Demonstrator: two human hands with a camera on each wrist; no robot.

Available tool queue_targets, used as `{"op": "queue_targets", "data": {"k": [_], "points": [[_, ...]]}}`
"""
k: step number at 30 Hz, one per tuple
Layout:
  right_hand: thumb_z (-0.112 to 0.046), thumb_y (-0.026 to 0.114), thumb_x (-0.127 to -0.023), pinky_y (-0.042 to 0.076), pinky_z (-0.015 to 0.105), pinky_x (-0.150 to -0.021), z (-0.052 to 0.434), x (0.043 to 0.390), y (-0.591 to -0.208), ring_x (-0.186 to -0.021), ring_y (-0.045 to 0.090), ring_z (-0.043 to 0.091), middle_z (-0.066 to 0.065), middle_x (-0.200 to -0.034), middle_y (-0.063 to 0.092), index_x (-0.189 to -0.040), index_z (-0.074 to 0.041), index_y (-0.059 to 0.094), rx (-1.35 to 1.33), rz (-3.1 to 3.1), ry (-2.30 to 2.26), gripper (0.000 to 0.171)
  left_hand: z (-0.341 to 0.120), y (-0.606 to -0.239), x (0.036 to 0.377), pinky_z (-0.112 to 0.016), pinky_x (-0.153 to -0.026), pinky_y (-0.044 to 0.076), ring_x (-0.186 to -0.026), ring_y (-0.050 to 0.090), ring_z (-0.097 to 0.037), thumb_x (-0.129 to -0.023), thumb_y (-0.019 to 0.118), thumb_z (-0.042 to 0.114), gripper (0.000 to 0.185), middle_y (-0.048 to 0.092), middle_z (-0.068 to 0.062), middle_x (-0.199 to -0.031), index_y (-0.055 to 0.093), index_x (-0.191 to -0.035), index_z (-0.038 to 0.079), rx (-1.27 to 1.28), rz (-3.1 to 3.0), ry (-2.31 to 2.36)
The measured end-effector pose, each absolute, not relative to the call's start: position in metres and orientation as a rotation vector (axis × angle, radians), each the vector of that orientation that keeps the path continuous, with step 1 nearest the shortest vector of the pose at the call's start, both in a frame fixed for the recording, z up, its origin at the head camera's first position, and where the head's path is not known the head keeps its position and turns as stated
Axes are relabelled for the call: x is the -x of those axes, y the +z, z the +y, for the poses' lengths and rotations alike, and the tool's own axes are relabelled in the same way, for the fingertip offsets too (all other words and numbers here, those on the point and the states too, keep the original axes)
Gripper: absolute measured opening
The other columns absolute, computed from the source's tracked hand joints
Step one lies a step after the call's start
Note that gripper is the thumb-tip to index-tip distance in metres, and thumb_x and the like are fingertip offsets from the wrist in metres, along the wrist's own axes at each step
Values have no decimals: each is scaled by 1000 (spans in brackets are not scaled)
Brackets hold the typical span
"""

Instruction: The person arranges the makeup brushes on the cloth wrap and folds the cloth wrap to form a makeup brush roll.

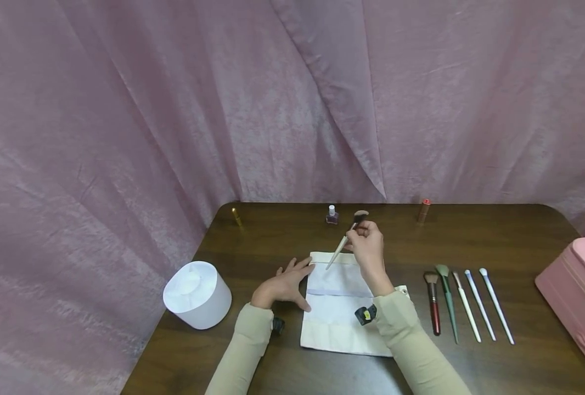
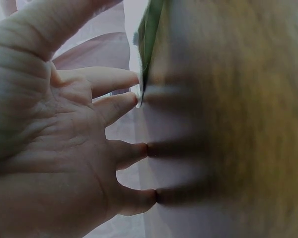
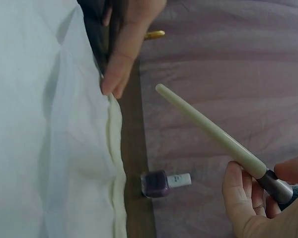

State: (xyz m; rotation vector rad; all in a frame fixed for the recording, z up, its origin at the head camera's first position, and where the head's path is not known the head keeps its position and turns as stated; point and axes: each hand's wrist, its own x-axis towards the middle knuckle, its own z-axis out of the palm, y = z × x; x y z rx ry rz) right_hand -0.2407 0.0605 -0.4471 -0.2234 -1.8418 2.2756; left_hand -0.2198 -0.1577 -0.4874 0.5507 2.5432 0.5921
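Note:
My right hand pinches a makeup brush by its dark ferrule, over the far end of a white cloth brush pouch. Dark bristles point up and away, while the pale handle slants down to the left toward the pouch. In the right wrist view, the brush's handle is fully bare and its bristles are partly hidden by the hand. My left hand lies at the pouch's left edge with fingers spread. Two of its fingertips touch the cloth edge in the left wrist view; the others rest on the table.
Several makeup brushes lie in a row right of the pouch. A pink case stands at the far right, a white round container at the left. Along the back are a gold tube, a nail polish bottle and a lipstick.

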Motion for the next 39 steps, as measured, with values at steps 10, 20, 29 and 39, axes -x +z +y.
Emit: {"op": "queue_targets", "data": {"k": [10,20,29,39], "points": [[7,56,-91,60,30,-69,48,245,-463,-66,63,12,14,-96,59,-120,10,51,225,-1964,2238,30,-155,-482,223,-67,-116,8,-154,3,-38,-75,92,27,104,15,-4,-169,33,-159,12,-575,2539,615],[3,59,-93,60,34,-70,38,243,-482,-76,65,17,22,-102,63,-121,12,53,174,-2109,2206,30,-158,-487,226,-66,-116,10,-154,5,-37,-76,91,30,102,16,-4,-168,34,-159,12,-575,2548,603],[0,58,-96,60,32,-63,29,243,-490,-76,69,25,26,-99,66,-115,11,55,139,-2225,2217,22,-156,-488,229,-66,-117,11,-154,5,-36,-77,91,30,101,16,-2,-169,35,-159,13,-556,2565,580],[-3,58,-95,56,28,-58,30,236,-496,-65,65,16,17,-89,69,-116,11,60,95,-2405,2166,25,-153,-490,228,-66,-116,13,-153,8,-38,-77,90,31,100,18,-4,-168,35,-159,12,-567,2570,556]]}}
